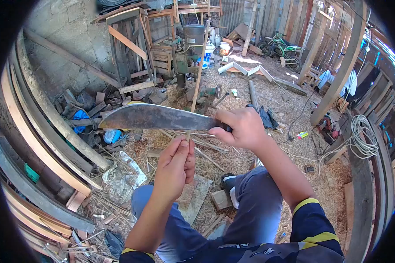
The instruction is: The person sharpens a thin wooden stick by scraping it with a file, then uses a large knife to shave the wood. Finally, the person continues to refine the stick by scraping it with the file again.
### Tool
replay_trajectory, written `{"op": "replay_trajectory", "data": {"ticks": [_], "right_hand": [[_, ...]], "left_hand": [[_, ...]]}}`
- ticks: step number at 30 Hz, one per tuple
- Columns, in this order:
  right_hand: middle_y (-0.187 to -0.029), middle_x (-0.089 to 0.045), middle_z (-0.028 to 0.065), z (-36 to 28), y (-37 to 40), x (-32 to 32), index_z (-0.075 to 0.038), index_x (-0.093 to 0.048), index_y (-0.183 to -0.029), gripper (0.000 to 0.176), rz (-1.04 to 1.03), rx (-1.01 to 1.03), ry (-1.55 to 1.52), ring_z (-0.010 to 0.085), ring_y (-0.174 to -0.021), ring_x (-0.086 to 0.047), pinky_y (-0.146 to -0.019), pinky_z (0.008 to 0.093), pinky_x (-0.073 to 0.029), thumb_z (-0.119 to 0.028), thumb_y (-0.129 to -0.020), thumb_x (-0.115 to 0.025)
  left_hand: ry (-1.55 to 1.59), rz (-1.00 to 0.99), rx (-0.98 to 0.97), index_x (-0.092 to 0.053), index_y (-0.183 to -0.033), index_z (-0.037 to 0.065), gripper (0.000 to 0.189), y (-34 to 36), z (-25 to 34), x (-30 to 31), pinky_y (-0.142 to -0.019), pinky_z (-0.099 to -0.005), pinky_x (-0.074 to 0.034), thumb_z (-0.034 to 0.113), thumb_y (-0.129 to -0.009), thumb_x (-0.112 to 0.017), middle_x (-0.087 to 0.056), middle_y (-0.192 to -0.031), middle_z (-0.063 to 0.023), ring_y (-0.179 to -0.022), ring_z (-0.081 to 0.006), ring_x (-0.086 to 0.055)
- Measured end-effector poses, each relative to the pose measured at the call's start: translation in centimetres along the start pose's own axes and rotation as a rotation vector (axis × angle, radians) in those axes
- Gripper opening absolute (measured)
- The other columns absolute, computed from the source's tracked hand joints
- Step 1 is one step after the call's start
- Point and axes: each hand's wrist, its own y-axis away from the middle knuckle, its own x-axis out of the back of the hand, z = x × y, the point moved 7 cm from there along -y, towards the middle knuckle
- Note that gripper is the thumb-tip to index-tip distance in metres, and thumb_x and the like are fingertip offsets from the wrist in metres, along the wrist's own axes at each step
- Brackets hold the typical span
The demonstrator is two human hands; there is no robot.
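My right hand (243, 127) is wrapped round the dark handle of a machete (156, 117). Its broad, worn blade points left, nearly level, with the edge facing down. Below the blade, my left hand (176, 160) is closed on the lower end of a long thin wooden stick (201, 65). The stick rises away from me, and the blade crosses in front of it just above my left fingers. Part of the stick is hidden behind the blade.
Curved wooden beams (52, 127) lean along the left wall. A post (344, 65) and coiled cable (363, 136) are at right. Shavings and scraps cover the floor. A motorbike (283, 50) stands at the back; a person (338, 81) sits far right.
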Motion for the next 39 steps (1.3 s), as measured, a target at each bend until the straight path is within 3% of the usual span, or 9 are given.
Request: {"op": "replay_trajectory", "data": {"ticks": [3,15,19,23,27,31,32,38,39], "right_hand": [[-0.064,-0.064,0.0084,-1.5,0.4,-0.1,-0.012,-0.062,-0.082,0.049,-0.09,0.055,-0.076,0.0318,-0.057,-0.068,-0.051,0.0439,-0.051,-0.06,-0.092,-0.07],[-0.062,-0.064,0.0092,-0.8,0.3,-0.1,-0.013,-0.064,-0.083,0.049,-0.1,0.076,-0.074,0.0314,-0.058,-0.069,-0.052,0.0436,-0.051,-0.061,-0.092,-0.07],[-0.062,-0.065,0.01,0.7,0.7,-0.4,-0.013,-0.065,-0.084,0.046,-0.068,-0.058,-0.019,0.0321,-0.058,-0.069,-0.052,0.044,-0.052,-0.059,-0.093,-0.069],[-0.061,-0.065,0.0114,-1.0,1.0,-0.3,-0.012,-0.065,-0.084,0.048,-0.111,0.106,-0.035,0.0338,-0.057,-0.068,-0.052,0.046,-0.051,-0.059,-0.094,-0.068],[-0.061,-0.064,0.0118,3.4,1.4,-0.9,-0.013,-0.065,-0.084,0.048,-0.076,-0.201,-0.033,0.0357,-0.058,-0.068,-0.053,0.0475,-0.052,-0.06,-0.093,-0.068],[-0.061,-0.064,0.0128,0.2,1.7,-0.8,-0.014,-0.066,-0.087,0.047,-0.086,0.023,-0.122,0.0366,-0.058,-0.068,-0.054,0.0477,-0.052,-0.06,-0.095,-0.066],[-0.061,-0.065,0.0128,-0.5,1.8,-0.5,-0.014,-0.067,-0.089,0.046,-0.172,0.068,0.005,0.037,-0.058,-0.068,-0.054,0.0477,-0.053,-0.059,-0.096,-0.066],[-0.06,-0.063,0.0114,5.2,2.7,-0.9,-0.014,-0.066,-0.09,0.046,-0.025,-0.225,-0.022,0.0372,-0.057,-0.067,-0.053,0.0483,-0.052,-0.059,-0.096,-0.065],[-0.06,-0.063,0.0115,4.3,2.7,-0.7,-0.014,-0.067,-0.09,0.045,-0.032,-0.158,-0.057,0.0373,-0.058,-0.067,-0.054,0.0483,-0.052,-0.059,-0.096,-0.066]], "left_hand": [[0.002,-0.027,-0.011,-0.054,-0.101,0.008,0.025,0.2,-0.4,-0.3,-0.043,-0.0251,-0.023,0.028,-0.115,-0.046,-0.039,-0.065,0.0047,-0.048,-0.0056,-0.03],[0.036,0.006,0.02,-0.051,-0.097,0.013,0.024,0.3,-0.5,-0.6,-0.041,-0.0247,-0.014,0.029,-0.114,-0.046,-0.029,-0.063,0.0085,-0.047,-0.0029,-0.022],[0.064,-0.018,0.033,-0.051,-0.099,0.011,0.024,0.0,-0.3,-0.4,-0.043,-0.0248,-0.018,0.029,-0.115,-0.046,-0.032,-0.064,0.007,-0.049,-0.0043,-0.025],[0.026,0.003,0.058,-0.051,-0.099,0.011,0.024,0.4,-0.7,-0.5,-0.043,-0.0248,-0.018,0.028,-0.115,-0.045,-0.032,-0.065,0.007,-0.049,-0.0042,-0.023],[0.065,-0.047,0.036,-0.051,-0.099,0.011,0.025,0.2,-0.8,0.0,-0.043,-0.025,-0.018,0.03,-0.115,-0.046,-0.032,-0.065,0.0072,-0.049,-0.0042,-0.024],[0.036,-0.004,0.085,-0.051,-0.099,0.012,0.024,0.7,-1.1,-0.5,-0.042,-0.0253,-0.019,0.029,-0.114,-0.046,-0.033,-0.065,0.0074,-0.048,-0.0042,-0.025],[0.014,0.009,0.096,-0.051,-0.099,0.012,0.023,0.9,-1.2,-0.5,-0.042,-0.0253,-0.019,0.029,-0.114,-0.046,-0.033,-0.065,0.0073,-0.048,-0.0042,-0.025],[0.046,-0.03,0.078,-0.051,-0.098,0.012,0.023,1.0,-1.2,-0.3,-0.042,-0.0245,-0.02,0.027,-0.114,-0.046,-0.035,-0.065,0.0069,-0.048,-0.004,-0.026],[0.048,-0.032,0.087,-0.051,-0.098,0.012,0.022,1.0,-1.3,-0.3,-0.042,-0.0244,-0.02,0.027,-0.114,-0.046,-0.035,-0.065,0.0069,-0.047,-0.004,-0.027]]}}
